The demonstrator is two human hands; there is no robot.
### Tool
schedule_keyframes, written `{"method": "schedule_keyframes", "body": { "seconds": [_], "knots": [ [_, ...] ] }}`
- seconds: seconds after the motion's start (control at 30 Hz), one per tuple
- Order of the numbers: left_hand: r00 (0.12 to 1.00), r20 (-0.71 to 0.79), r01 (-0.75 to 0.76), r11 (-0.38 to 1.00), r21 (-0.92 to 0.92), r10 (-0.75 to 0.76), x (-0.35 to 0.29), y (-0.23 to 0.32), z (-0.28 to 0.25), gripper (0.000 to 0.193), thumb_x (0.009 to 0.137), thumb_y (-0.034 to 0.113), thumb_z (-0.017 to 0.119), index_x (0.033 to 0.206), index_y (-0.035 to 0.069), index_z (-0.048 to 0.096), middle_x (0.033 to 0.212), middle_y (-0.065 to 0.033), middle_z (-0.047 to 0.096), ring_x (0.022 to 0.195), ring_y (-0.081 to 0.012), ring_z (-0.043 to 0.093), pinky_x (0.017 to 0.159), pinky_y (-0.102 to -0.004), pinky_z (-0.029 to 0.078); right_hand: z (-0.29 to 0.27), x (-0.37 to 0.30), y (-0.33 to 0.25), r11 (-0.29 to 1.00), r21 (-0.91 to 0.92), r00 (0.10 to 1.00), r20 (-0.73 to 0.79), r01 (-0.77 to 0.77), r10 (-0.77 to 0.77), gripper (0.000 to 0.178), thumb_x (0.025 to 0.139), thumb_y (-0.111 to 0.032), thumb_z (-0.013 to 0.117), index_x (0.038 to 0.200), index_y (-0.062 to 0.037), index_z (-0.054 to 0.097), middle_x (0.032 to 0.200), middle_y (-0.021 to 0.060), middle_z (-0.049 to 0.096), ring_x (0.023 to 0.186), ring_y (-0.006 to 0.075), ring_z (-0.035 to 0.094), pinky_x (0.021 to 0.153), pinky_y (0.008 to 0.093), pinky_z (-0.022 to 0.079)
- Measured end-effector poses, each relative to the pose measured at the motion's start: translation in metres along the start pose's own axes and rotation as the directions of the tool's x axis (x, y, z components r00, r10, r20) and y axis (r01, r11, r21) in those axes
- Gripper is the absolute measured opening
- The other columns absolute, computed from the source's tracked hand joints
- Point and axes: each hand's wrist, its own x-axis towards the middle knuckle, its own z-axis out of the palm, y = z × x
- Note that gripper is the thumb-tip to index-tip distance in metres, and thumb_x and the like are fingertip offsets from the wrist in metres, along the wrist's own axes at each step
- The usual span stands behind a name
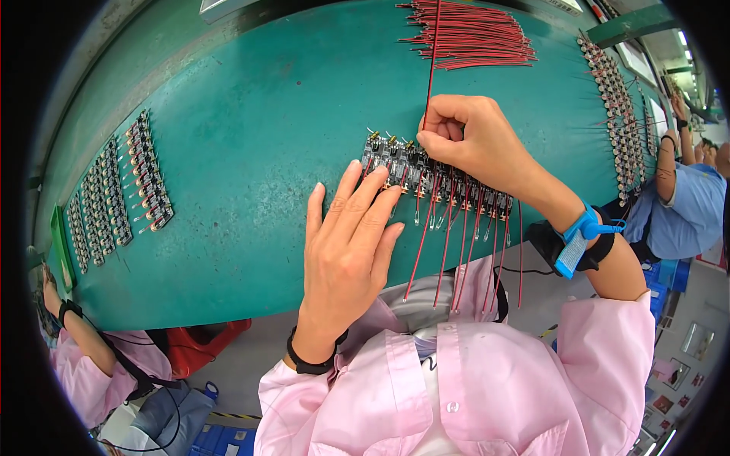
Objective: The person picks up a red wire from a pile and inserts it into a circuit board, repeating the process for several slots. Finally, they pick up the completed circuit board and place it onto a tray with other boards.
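Note:
A row of small black circuit boards (498, 201) lies slantwise on the green mat, with red wires (420, 258) running from it over the near table edge. My left hand (342, 254) has its fingers stretched out, their tips resting on the left part of the row. Above the boards, my right hand (479, 144) is closed in a pinch on a single red wire (433, 72), which stands up and points away from me. The wire's lower end is hidden by my fingers. Coiled parts (391, 141) show along the row's far left edge.
Many loose red wires (487, 38) lie in a pile at the far side. More board rows lie at the left (146, 175) and right (616, 114). A green strip (62, 247) is at the left edge. Co-workers' arms (87, 342) show at both sides. A blue wrist strap (582, 235) circles my right wrist.

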Motion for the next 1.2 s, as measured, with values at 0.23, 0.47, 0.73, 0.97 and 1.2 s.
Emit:
{"method": "schedule_keyframes", "body": {
  "seconds": [0.23, 0.47, 0.73, 0.97, 1.2],
  "knots": [
    [1.0, -0.003, -0.016, 1.0, 0.0, 0.016, -0.0002, -0.0015, -0.0004, 0.031, 0.074, 0.007, 0.059, 0.104, 0.003, 0.056, 0.116, -0.0107, 0.051, 0.114, -0.0292, 0.043, 0.092, -0.0466, 0.03, 0.0028, 0.0006, 0.0023, 0.999, -0.025, 1.0, 0.008, 0.03, -0.03, 0.013, 0.071, -0.007, 0.059, 0.064, 0.001, 0.051, 0.051, -0.0026, 0.043, 0.047, 0.003, 0.036, 0.042, 0.0202, 0.029],
    [0.999, -0.01, -0.034, 0.999, -0.002, 0.034, -0.0006, -0.0024, 0.0006, 0.03, 0.074, 0.008, 0.059, 0.104, 0.002, 0.056, 0.116, -0.0114, 0.051, 0.113, -0.0293, 0.044, 0.09, -0.0473, 0.031, 0.0031, 0.0004, 0.0007, 0.998, -0.052, 0.999, -0.009, 0.034, -0.034, 0.013, 0.071, -0.006, 0.059, 0.064, 0.0008, 0.05, 0.051, -0.0025, 0.043, 0.047, 0.0029, 0.036, 0.042, 0.02, 0.029],
    [0.999, -0.014, -0.04, 0.999, -0.004, 0.04, -0.0002, -0.0029, 0.0009, 0.03, 0.074, 0.008, 0.059, 0.103, 0.001, 0.056, 0.115, -0.0117, 0.051, 0.113, -0.0296, 0.044, 0.09, -0.0471, 0.032, 0.0045, 0.0009, 0.0027, 0.998, -0.057, 0.999, -0.02, 0.03, -0.032, 0.013, 0.07, -0.006, 0.059, 0.063, 0.0006, 0.05, 0.052, -0.0024, 0.043, 0.047, 0.0029, 0.037, 0.042, 0.0197, 0.03],
    [0.999, -0.011, -0.042, 0.999, -0.006, 0.042, -0.0009, -0.0036, 0.0023, 0.03, 0.074, 0.008, 0.059, 0.103, 0.001, 0.056, 0.115, -0.0119, 0.051, 0.112, -0.0301, 0.044, 0.09, -0.0469, 0.032, 0.0041, 0.0, 0.0031, 0.997, -0.061, 0.999, -0.019, 0.036, -0.037, 0.013, 0.07, -0.006, 0.058, 0.063, 0.0004, 0.049, 0.052, -0.0024, 0.043, 0.048, 0.0031, 0.037, 0.043, 0.0197, 0.031],
    [0.998, -0.019, -0.054, 0.999, 0.002, 0.054, -0.0026, -0.0053, 0.0031, 0.03, 0.074, 0.008, 0.059, 0.104, 0.001, 0.055, 0.115, -0.0122, 0.051, 0.112, -0.0307, 0.045, 0.089, -0.0469, 0.032, 0.006, 0.0, 0.0021, 0.995, -0.084, 0.998, -0.021, 0.054, -0.056, 0.015, 0.07, -0.007, 0.058, 0.062, 0.001, 0.048, 0.052, -0.0022, 0.041, 0.049, 0.0034, 0.036, 0.043, 0.0203, 0.03]
  ]
}}
